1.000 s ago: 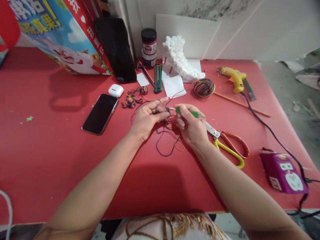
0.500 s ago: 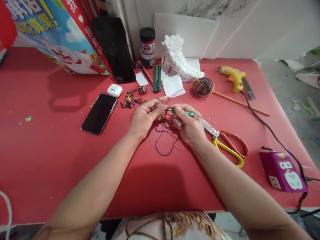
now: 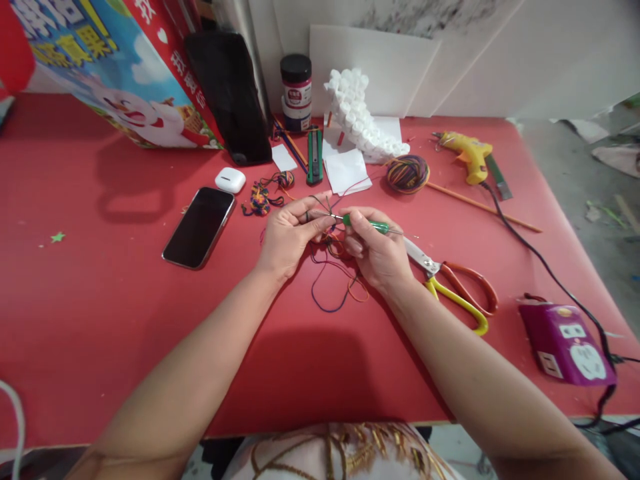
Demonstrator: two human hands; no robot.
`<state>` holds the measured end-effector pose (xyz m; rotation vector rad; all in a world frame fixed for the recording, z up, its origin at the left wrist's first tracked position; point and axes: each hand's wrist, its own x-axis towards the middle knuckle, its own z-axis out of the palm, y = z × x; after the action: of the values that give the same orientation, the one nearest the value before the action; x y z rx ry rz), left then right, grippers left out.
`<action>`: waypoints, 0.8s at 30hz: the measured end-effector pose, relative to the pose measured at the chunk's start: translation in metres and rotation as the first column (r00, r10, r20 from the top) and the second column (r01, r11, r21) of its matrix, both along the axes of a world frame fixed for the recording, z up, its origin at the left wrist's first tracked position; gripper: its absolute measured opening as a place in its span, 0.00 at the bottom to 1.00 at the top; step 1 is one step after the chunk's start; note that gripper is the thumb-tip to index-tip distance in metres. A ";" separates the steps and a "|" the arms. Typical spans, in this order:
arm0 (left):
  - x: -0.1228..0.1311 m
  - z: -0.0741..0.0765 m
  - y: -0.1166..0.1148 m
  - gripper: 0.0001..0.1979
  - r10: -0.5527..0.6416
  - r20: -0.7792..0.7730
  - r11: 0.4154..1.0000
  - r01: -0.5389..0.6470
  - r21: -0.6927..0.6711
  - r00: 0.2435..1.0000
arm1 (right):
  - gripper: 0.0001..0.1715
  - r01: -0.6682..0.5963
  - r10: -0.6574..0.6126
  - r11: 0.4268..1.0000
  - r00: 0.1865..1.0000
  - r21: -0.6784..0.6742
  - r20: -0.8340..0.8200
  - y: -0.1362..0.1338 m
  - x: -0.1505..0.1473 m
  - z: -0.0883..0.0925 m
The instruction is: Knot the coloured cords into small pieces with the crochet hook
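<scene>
My right hand (image 3: 376, 243) grips a crochet hook (image 3: 367, 225) by its green handle, the metal tip pointing left. My left hand (image 3: 294, 237) pinches thin multicoloured yarn (image 3: 326, 263) at that tip, with one strand passing over its fingers. Loose loops of the yarn hang below both hands onto the red table. The exact stitch between the fingertips is too small to make out. A striped yarn ball (image 3: 407, 174) lies beyond my right hand. Just past my left hand rests a small colourful knotted yarn piece (image 3: 260, 199).
Scissors (image 3: 453, 287) with red and yellow handles lie beside my right forearm. Left of my hands are a phone (image 3: 199, 228) and a white earbud case (image 3: 231, 180). A utility knife (image 3: 315, 157), a yellow glue gun (image 3: 467, 155) and a purple power box (image 3: 565, 341) are also on the table.
The left fingers have shifted slightly at the hook tip, and more of the metal shaft and dark strand shows between the hands. Everything else stays in place.
</scene>
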<state>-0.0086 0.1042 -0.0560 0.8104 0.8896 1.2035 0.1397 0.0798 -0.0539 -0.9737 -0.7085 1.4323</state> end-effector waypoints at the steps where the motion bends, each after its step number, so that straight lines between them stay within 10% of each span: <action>1: 0.000 0.000 0.000 0.23 -0.003 0.016 1.000 0.003 -0.007 1.000 | 0.17 0.000 0.000 1.000 1.000 0.008 -0.001 0.000 0.000 0.000; 24: -0.002 0.001 -0.002 0.20 -0.081 0.066 0.990 0.088 -0.106 0.995 | 0.14 -0.207 0.190 0.968 0.974 0.139 0.127 0.000 0.011 -0.009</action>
<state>-0.0104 0.1020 -0.0547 0.7131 0.8549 1.0908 0.1502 0.0793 -0.0629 -0.8886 -1.0080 1.4803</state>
